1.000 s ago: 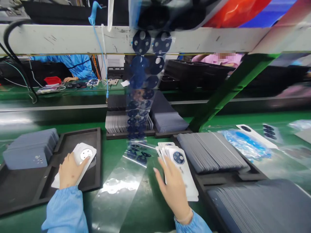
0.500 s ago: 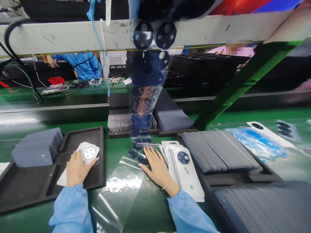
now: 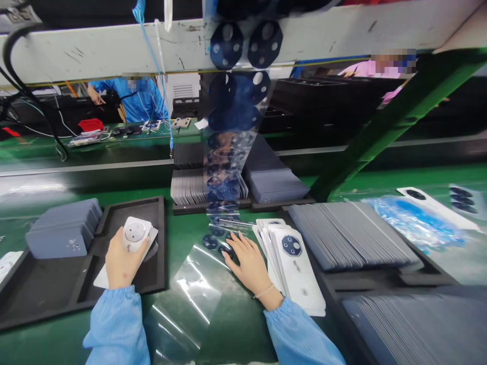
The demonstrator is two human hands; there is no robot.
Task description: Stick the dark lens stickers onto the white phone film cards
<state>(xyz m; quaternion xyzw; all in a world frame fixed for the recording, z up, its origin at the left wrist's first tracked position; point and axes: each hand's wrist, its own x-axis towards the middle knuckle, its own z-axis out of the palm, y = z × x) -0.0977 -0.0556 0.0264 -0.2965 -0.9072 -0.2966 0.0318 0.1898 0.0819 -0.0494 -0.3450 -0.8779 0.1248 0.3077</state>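
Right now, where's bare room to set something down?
Green tabletop between clear film and right sleeve; narrower strip between film and left tray; that tray's near-left floor. Crowded: from right hand across white panels to grey stacks.

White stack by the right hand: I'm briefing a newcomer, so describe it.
On the green table, find the black tray at right. The white stack lies along its left edge, beside the right hand. Unlike the grey panels, its top shows a dark patch.
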